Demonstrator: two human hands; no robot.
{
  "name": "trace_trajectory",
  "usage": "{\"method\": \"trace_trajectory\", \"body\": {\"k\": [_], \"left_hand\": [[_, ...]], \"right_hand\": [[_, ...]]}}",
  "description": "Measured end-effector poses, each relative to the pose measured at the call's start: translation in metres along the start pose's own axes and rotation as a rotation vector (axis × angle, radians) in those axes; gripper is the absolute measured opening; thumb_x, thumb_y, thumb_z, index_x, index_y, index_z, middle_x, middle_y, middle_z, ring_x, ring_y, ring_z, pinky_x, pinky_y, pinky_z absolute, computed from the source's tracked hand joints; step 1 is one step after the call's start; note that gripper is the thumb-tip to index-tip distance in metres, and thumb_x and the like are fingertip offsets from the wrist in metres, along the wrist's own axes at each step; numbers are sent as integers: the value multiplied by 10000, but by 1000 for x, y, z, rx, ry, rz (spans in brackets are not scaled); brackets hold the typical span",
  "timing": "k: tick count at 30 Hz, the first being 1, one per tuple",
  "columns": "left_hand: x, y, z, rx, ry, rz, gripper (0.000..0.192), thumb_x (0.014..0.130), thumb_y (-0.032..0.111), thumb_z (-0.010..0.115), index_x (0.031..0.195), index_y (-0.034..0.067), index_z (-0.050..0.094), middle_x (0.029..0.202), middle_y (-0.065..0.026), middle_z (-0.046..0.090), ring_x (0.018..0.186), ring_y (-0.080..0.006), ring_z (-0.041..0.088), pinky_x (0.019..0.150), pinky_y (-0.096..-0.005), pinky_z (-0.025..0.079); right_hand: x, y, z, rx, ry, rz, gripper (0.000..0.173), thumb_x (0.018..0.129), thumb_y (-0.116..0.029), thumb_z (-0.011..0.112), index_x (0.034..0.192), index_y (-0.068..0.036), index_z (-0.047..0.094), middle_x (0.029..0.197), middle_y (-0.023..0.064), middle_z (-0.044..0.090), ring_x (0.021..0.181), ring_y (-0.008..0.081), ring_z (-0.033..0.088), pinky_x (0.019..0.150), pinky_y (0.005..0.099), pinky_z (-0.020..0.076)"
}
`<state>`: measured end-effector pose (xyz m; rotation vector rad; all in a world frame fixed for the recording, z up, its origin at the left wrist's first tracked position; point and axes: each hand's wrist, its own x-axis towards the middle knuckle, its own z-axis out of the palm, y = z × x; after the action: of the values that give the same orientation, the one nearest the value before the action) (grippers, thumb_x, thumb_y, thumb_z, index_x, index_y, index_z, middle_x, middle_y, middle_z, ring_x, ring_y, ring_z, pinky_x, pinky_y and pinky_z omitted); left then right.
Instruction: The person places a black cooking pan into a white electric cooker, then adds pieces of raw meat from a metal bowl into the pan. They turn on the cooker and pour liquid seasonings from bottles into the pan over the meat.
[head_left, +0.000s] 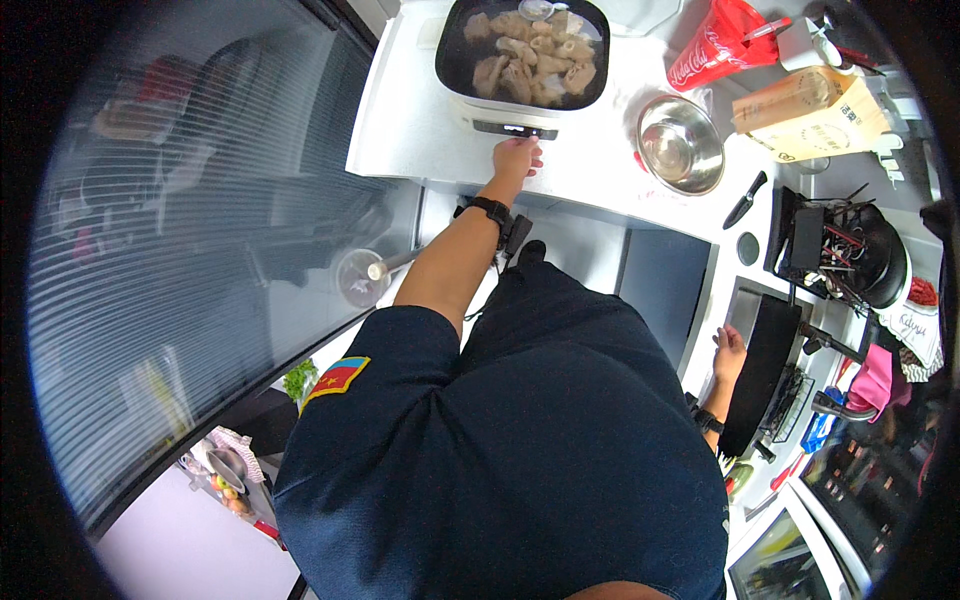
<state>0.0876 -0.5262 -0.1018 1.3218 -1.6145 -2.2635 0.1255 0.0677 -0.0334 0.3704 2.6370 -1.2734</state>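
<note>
My left hand is at the lit control panel on the front of a white electric cooker. A finger reaches the panel, and I see nothing held. The cooker's dark square pot holds several pale chicken pieces in liquid, with a clear spoon or ladle at the far rim. To its right stands a steel bowl. My right hand hangs at the right, empty, fingers apart, over the counter edge beside the sink.
A red cup, a paper bag and a black-handled knife lie right of the bowl. A rack of utensils and a faucet stand farther right. On the left is a ribbed glass panel, with a clear bin near its edge.
</note>
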Motion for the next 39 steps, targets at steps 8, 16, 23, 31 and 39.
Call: {"method": "trace_trajectory", "body": {"k": [8, 16, 23, 31, 39], "left_hand": [[1, -3, -1, -22, -3, -31, 231, 940, 262, 628, 1007, 41, 639, 906, -76, 721, 666, -183, 683, 533, -298, 529], [4, -8, 6, -95, 37, -40, 243, 927, 268, 660, 1010, 44, 619, 867, -85, 704, 615, -190, 679, 463, -295, 513], [4, -15, 9, -91, 0, 9, 233, 966, 273, 582, 996, 42, 585, 879, -76, 666, 613, -196, 675, 462, -299, 512], [3, -15, 9, -128, 4, -7, 185, 946, 223, 567, 987, 43, 578, 889, -81, 659, 607, -204, 673, 456, -296, 511], [2, -17, 10, -54, 13, 28, 146, 903, 162, 634, 979, 51, 579, 888, -76, 658, 610, -190, 674, 452, -286, 505]], "right_hand": [[-1, -7, -4, -42, -26, 12, 288, 938, -137, 623, 1151, 57, 619, 1020, 120, 685, 885, 178, 671, 754, 282, 529], [-6, 2, -7, -13, -2, 16, 290, 939, -135, 620, 1162, 51, 615, 1020, 111, 681, 878, 171, 668, 745, 273, 518], [-4, 13, -12, -28, 13, 4, 296, 928, -188, 641, 1149, 10, 634, 979, 58, 683, 833, 144, 670, 642, 228, 472], [-12, 11, -14, -21, 2, 10, 306, 931, -157, 634, 1150, 56, 617, 1010, 88, 673, 855, 152, 661, 745, 264, 529], [-16, 16, -14, -14, 16, -3, 316, 924, -190, 647, 1148, 32, 627, 969, 70, 681, 836, 150, 669, 685, 255, 498]]}}
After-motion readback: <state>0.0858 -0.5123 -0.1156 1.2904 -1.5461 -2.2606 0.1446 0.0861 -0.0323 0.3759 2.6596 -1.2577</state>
